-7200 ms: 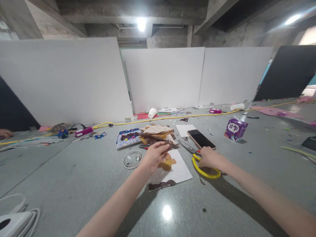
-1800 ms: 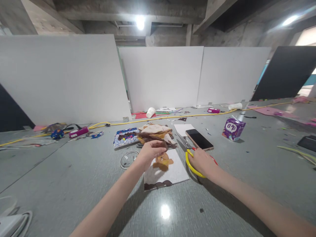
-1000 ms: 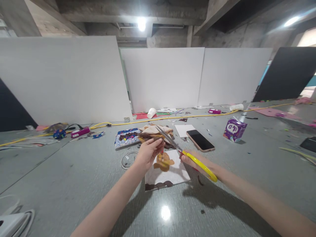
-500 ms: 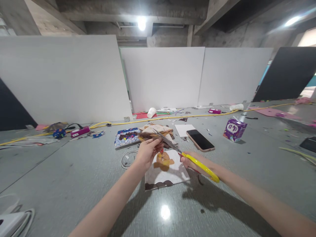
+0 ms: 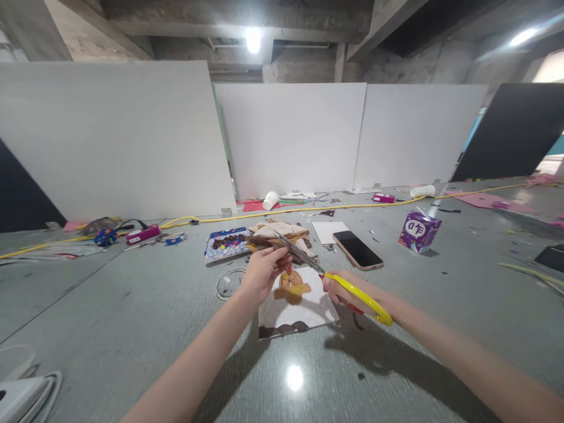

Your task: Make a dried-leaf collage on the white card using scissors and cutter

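My right hand (image 5: 341, 288) is closed around scissors (image 5: 304, 255) with yellow and red handles, their metal blades pointing up and left past my left fingertips. My left hand (image 5: 267, 271) pinches something too small to make out, close beside the blades; a bit of red shows just under the fingers. Below both hands lies a white sheet (image 5: 304, 311) carrying orange and mustard-brown cut shapes (image 5: 291, 286) and a dark brown scalloped strip along its near edge. Behind my left hand sits a heap of brown and cream fabric-like scraps (image 5: 282, 230).
Left of the heap is a blue patterned panel (image 5: 227, 245). A phone (image 5: 358, 250), a white card (image 5: 329, 232) and a purple drink box (image 5: 418, 233) are to the right. A yellow cable (image 5: 308, 209) crosses behind, near a white cup (image 5: 270, 200). A clear ring (image 5: 222, 286) lies left.
Both hands stay almost in place. The fingers of my right hand and the red lower handle have shifted slightly; the things on the table have not moved.
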Demonstrator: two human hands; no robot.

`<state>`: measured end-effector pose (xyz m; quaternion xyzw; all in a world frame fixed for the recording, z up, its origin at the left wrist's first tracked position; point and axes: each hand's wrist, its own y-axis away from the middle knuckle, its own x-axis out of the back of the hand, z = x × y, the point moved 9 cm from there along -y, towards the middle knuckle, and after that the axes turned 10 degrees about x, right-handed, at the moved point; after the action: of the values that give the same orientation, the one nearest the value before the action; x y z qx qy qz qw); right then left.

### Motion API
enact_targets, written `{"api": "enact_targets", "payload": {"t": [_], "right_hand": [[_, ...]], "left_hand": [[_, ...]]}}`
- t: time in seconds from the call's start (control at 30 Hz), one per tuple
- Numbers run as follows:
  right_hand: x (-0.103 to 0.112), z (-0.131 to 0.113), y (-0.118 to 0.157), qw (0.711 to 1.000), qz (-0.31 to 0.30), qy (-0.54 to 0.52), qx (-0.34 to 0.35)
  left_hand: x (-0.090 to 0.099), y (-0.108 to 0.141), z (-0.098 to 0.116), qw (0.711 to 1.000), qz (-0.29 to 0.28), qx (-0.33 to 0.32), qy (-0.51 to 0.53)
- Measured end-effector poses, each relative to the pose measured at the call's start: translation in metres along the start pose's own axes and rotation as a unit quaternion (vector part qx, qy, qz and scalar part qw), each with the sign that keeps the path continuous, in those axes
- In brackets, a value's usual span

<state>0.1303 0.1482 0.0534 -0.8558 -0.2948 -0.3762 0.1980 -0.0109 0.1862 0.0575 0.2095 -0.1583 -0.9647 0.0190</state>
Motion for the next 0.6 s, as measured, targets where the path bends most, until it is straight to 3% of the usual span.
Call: {"api": "enact_targets", "payload": {"t": [0.6], "right_hand": [[0.0053, 0.0037, 0.0041, 0.998, 0.001, -0.031, -0.048]], "left_hand": [[0.0018, -0.0028, 0.0024, 1.0, -0.007, -0.012, -0.015]]}}
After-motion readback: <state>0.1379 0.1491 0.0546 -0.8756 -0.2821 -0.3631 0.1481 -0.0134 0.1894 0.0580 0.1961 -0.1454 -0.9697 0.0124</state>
